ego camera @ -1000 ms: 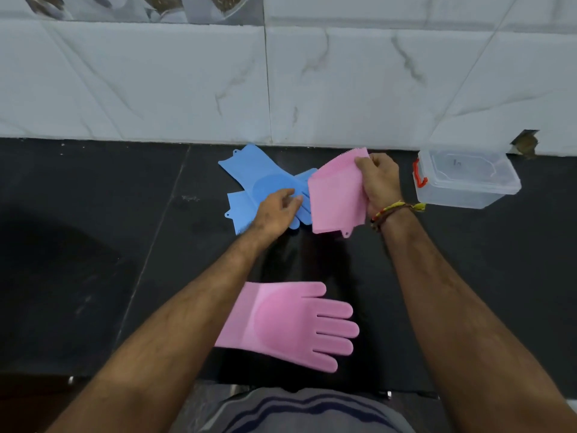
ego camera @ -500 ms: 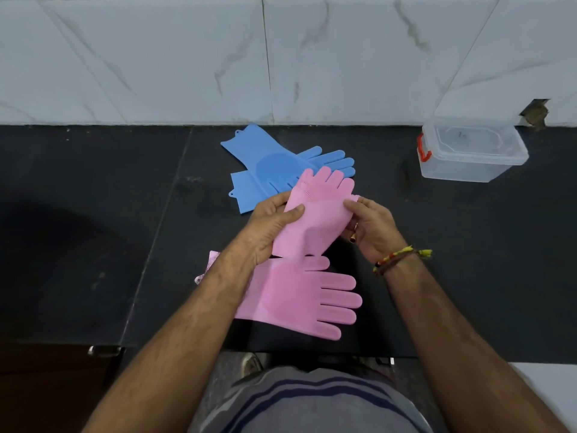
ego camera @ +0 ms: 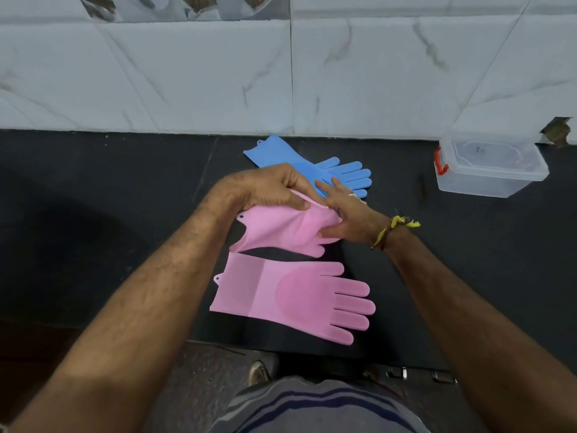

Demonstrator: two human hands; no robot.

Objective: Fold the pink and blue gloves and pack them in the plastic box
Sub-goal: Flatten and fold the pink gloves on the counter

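Observation:
Both of my hands hold one pink glove [ego camera: 281,231] above the black counter. My left hand [ego camera: 268,189] pinches its upper edge near the cuff, and my right hand [ego camera: 346,217] grips the finger end, hiding most of the fingers. A second pink glove [ego camera: 293,296] lies flat just below it, palm up, fingers pointing right. Two blue gloves [ego camera: 340,173] lie stacked behind my hands near the wall, partly hidden by them. The clear plastic box [ego camera: 490,170] with a red latch stands closed at the far right.
The black counter [ego camera: 109,198] runs up to a white marble-tiled wall [ego camera: 218,82]. Its front edge lies just below the flat pink glove. A broken patch in the wall [ego camera: 557,131] shows behind the box.
The pink glove in my hands has turned from fingers-up to lying sideways with its cuff to the left. My left hand moved from its lower side to its top edge.

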